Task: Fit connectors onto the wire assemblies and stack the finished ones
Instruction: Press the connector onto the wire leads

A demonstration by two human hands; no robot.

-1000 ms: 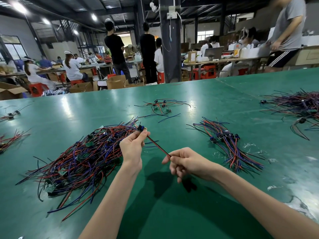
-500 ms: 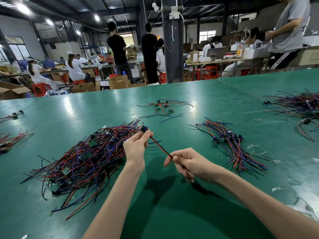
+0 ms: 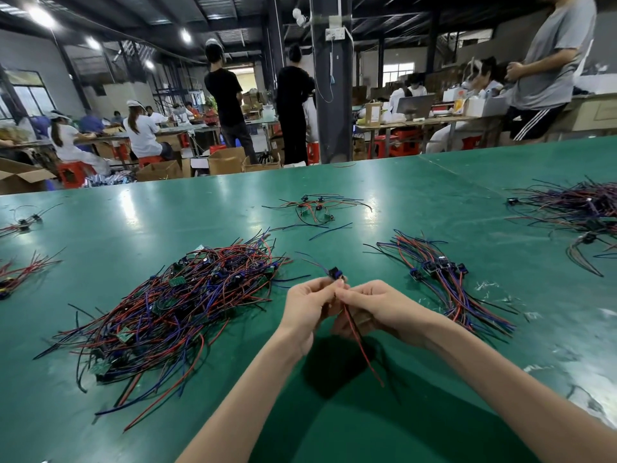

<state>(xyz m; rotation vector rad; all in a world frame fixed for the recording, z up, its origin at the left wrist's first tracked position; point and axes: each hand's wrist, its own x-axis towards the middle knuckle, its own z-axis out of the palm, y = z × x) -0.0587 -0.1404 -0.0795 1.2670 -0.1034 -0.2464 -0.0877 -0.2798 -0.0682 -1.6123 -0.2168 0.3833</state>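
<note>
My left hand (image 3: 309,304) and my right hand (image 3: 374,307) meet above the green table (image 3: 334,422), fingertips together. Both pinch one wire assembly just below its small black and blue connector (image 3: 335,273), which sticks up above the fingertips. Its red and black wires (image 3: 362,352) hang down between my hands towards me. A big loose pile of red, blue and black wire assemblies (image 3: 167,312) with small green boards lies to the left. A neat stack of assemblies with connectors (image 3: 440,279) lies to the right.
A small tangle of wires (image 3: 317,208) lies further back at the centre. More wire heaps sit at the far right (image 3: 581,212) and the left edge (image 3: 20,272). Beyond the table stand a dark pillar (image 3: 332,95), several people and cardboard boxes.
My right hand has moved up and left along the wires to meet my left hand at the connector. The wires, stretched taut between the hands before, now hang loose.
</note>
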